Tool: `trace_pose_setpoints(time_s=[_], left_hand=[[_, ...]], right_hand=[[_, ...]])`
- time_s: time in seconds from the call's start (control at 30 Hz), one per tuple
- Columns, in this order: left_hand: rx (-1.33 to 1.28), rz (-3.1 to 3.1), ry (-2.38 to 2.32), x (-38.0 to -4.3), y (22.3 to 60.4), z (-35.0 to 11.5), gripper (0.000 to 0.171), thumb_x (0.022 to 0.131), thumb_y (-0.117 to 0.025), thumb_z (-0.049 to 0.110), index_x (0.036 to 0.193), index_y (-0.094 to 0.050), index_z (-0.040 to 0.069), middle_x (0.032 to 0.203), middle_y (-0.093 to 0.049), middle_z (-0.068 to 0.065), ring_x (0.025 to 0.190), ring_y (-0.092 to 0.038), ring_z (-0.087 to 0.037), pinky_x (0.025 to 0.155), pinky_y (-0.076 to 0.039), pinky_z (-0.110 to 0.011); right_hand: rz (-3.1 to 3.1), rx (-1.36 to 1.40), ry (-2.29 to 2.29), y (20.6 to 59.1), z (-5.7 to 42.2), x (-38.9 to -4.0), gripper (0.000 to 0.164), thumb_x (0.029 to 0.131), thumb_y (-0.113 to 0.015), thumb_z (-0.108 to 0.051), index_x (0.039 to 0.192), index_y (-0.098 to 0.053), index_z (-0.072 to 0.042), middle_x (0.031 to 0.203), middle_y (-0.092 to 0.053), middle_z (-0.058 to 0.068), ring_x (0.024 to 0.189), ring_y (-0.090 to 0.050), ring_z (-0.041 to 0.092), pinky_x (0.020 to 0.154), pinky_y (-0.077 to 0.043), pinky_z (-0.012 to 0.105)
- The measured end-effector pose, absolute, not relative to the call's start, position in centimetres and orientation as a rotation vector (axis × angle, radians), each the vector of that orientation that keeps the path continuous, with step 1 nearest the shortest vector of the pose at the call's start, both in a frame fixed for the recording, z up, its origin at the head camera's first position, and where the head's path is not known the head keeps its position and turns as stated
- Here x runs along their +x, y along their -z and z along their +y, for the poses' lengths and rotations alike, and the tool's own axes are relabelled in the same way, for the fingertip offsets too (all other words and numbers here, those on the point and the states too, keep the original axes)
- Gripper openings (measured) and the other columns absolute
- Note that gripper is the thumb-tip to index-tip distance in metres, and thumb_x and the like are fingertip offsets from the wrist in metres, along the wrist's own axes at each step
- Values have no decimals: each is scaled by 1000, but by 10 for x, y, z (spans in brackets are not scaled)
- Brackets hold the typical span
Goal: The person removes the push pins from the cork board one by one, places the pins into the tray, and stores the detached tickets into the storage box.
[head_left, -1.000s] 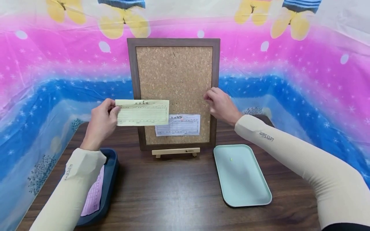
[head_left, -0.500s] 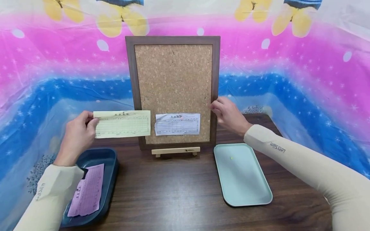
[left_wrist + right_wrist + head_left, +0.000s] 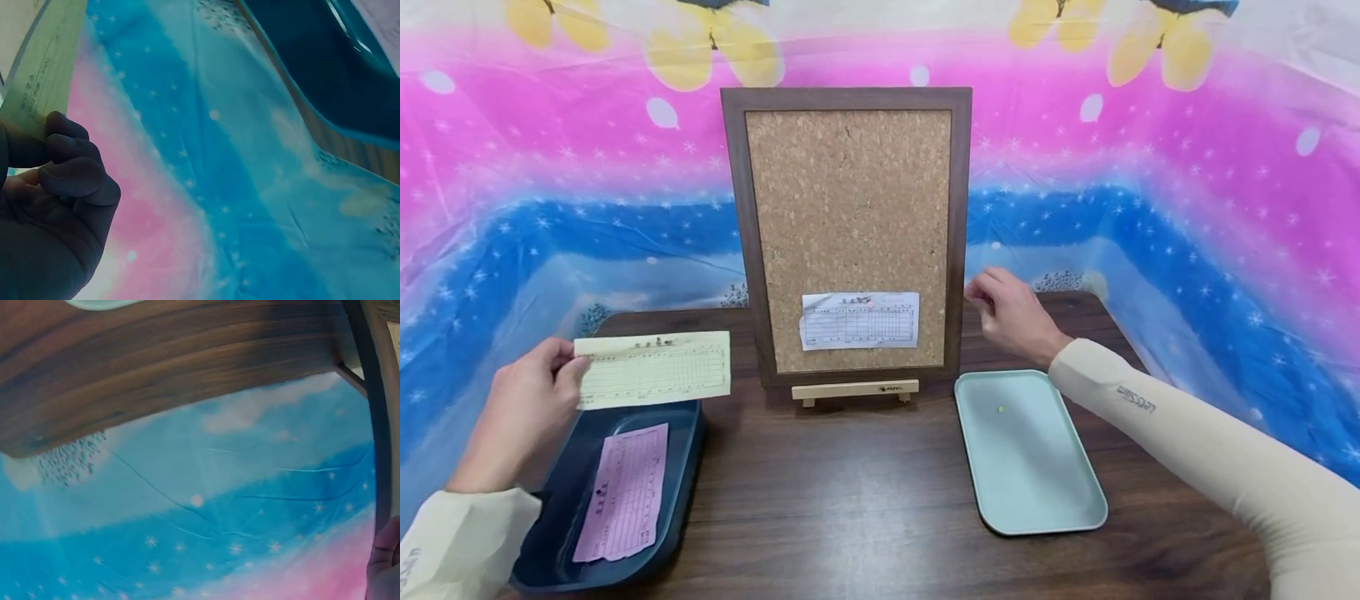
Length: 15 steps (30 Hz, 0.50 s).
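1. I see the yellow slip (image 3: 655, 369) in the air, appearing in the head view just past the far end of the dark blue tray (image 3: 687, 475).
2. Left hand (image 3: 523, 400) pinches its left edge, thumb in front; right end is free.
3. Right hand (image 3: 1018, 317) is beside the corkboard frame (image 3: 957, 217), fingertips together; I can't tell if anything small is between them.
4. I'd expect the slip light, floppy, easily creased or torn. I'd use 2 edges, light pinch, for flatness.
5. Pink slip (image 3: 625, 492) lies inside the tray.
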State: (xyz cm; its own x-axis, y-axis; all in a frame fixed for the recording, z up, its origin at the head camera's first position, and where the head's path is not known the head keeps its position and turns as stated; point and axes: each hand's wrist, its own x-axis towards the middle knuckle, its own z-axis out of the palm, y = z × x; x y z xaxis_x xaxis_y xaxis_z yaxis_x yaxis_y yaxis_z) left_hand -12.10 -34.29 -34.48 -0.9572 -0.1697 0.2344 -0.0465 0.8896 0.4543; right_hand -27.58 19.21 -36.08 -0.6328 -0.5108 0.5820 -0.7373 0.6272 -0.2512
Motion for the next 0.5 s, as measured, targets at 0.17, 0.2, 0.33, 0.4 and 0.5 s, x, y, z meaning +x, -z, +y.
trace_pose_setpoints(time_s=[0.17, 0.2, 0.33, 0.4, 0.5], left_hand=[[188, -2777, 573, -110, 355, -357, 16, 97, -48, 9, 95, -51, -7, 83, -58, -27, 64, -52, -30, 49, -34, -33], [201, -2775, 559, -108, 358, -359, 15, 96, -49, 7, 94, -51, -8, 80, -58, -26, 62, -52, -30, 49, -34, -33], [291, -2818, 550, -99, 369, -366, 18, 97, -46, 8, 94, -48, -9, 76, -55, -23, 58, -48, -28, 48, -33, -34], [301, -2824, 547, -97, 373, -368, 18, 97, -46, 9, 94, -48, -9, 74, -54, -21, 57, -46, -26, 48, -32, -34], [315, -2821, 541, -94, 376, -370, 18, 95, -46, 8, 94, -48, -10, 72, -53, -19, 56, -45, -25, 48, -32, -33]], right_hand=[[-2441, 898, -673, 377, 206, -272, 15, 84, -57, 5, 85, -60, -10, 83, -55, 6, 72, -48, 18, 65, -41, 36], [-2458, 881, -674, 380, 208, -271, 14, 86, -56, 4, 85, -60, -10, 83, -55, 7, 72, -48, 18, 66, -41, 37], [-2522, 820, -674, 392, 219, -266, 13, 87, -56, 2, 87, -61, -10, 86, -56, 7, 74, -49, 19, 67, -43, 38], [-2548, 798, -683, 399, 223, -264, 15, 86, -56, 3, 87, -62, -10, 85, -55, 6, 74, -49, 19, 67, -43, 38], [-2579, 774, -688, 407, 228, -262, 15, 86, -56, 3, 86, -62, -11, 82, -55, 5, 72, -49, 18, 66, -42, 37]])
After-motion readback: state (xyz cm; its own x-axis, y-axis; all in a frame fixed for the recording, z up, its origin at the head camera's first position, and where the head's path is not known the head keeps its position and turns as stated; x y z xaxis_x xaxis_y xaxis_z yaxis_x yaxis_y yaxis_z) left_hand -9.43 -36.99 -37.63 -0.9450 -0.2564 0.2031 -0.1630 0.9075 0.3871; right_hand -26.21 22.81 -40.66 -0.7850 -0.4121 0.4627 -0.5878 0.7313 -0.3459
